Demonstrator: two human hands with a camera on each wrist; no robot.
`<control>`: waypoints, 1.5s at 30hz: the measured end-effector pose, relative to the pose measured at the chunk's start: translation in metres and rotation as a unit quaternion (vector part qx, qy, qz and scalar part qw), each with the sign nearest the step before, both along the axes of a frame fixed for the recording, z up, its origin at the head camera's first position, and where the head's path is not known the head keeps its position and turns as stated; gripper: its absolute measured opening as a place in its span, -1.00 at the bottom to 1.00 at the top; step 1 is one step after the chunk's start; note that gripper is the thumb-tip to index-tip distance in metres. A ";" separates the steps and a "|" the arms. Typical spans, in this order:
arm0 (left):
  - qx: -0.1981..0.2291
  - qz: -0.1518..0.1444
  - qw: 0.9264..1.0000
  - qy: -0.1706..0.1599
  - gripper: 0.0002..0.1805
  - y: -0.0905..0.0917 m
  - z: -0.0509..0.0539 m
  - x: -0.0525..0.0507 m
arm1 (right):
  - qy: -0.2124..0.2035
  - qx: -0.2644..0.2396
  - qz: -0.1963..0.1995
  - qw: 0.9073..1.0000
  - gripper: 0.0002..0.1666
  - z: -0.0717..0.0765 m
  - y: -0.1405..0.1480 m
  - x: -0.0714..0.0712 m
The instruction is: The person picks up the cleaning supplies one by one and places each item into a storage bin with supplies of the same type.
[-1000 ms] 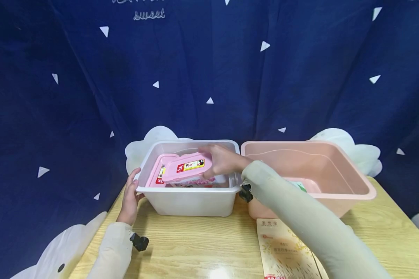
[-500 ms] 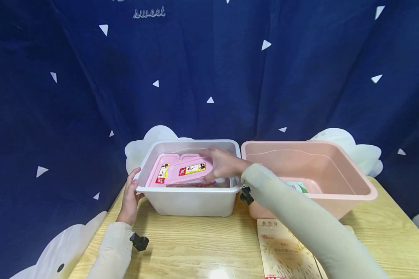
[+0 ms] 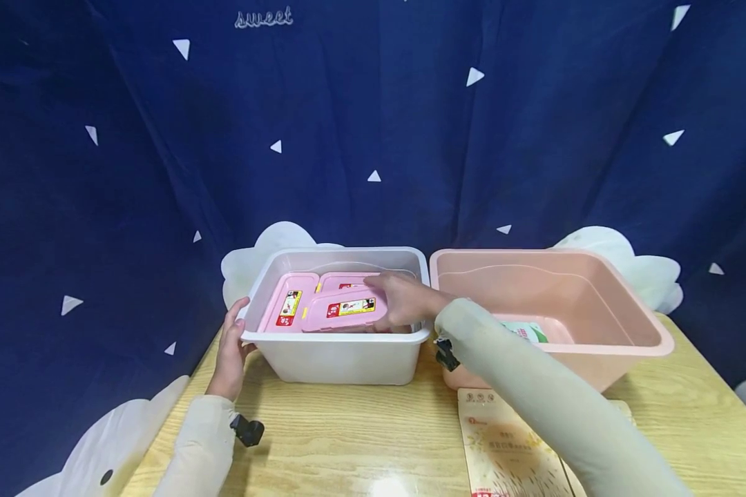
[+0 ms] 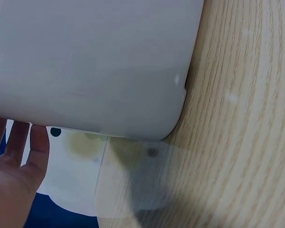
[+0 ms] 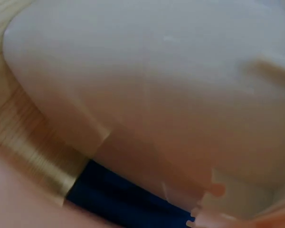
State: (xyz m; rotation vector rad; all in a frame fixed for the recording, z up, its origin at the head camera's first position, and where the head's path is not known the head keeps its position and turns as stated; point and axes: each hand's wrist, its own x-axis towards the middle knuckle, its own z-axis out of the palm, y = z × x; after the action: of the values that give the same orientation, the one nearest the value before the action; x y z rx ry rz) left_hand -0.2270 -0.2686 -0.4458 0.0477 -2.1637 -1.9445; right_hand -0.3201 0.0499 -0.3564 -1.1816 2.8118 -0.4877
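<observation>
In the head view a white bin (image 3: 342, 359) stands on the table with several pink lidded boxes in it. My right hand (image 3: 404, 300) reaches over its right side and grips the right end of a pink box (image 3: 326, 310), which lies slightly slanted beside another pink box (image 3: 286, 307) at the left. Behind it lies a further pink box (image 3: 336, 279). My left hand (image 3: 228, 355) holds the bin's left rim, the thumb at the rim. The left wrist view shows the left hand's fingers (image 4: 37, 147) against the white wall (image 4: 95, 66). The right wrist view is blurred.
A peach bin (image 3: 597, 352) stands right of the white one, with a green and white packet (image 3: 525, 331) inside. In front of it lies a beige printed pouch (image 3: 510, 449), partly under the right sleeve. A dark blue curtain (image 3: 373, 124) hangs behind.
The held pink box has moved right and lower into the white bin, and the box behind it shows more. The left hand has stayed on the rim.
</observation>
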 end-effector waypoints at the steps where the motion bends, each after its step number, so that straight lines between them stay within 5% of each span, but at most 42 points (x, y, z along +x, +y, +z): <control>1: 0.000 0.000 1.000 0.001 -0.40 0.000 0.000 0.000 | 0.003 0.012 0.001 1.000 -0.02 -0.001 0.000 0.000; 5: 0.005 0.002 1.000 0.001 -0.40 -0.001 -0.001 0.001 | 0.009 0.050 0.007 0.999 -0.18 -0.002 -0.001 0.002; 16: 0.006 -0.003 1.000 0.004 -0.41 -0.002 -0.003 -0.001 | -0.009 0.084 -0.014 0.996 -0.09 -0.003 -0.002 0.003; 20: 0.006 -0.003 1.000 0.002 -0.41 -0.002 -0.004 -0.001 | 0.009 0.099 -0.002 0.995 -0.21 -0.004 -0.001 0.005; 25: 0.006 -0.003 1.000 0.005 -0.42 -0.002 -0.003 -0.001 | 0.033 0.105 0.014 0.994 -0.43 -0.005 -0.001 0.007; 45: -0.006 0.000 1.000 0.000 -0.42 -0.002 -0.002 -0.001 | 0.035 0.116 0.019 0.992 -0.60 -0.007 0.000 0.004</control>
State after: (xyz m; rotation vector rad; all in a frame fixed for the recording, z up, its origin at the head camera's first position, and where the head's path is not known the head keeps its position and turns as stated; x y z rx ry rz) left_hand -0.2283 -0.2708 -0.4482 0.0455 -2.1760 -1.9322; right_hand -0.3157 0.0502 -0.3637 -1.2213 2.8019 -0.1130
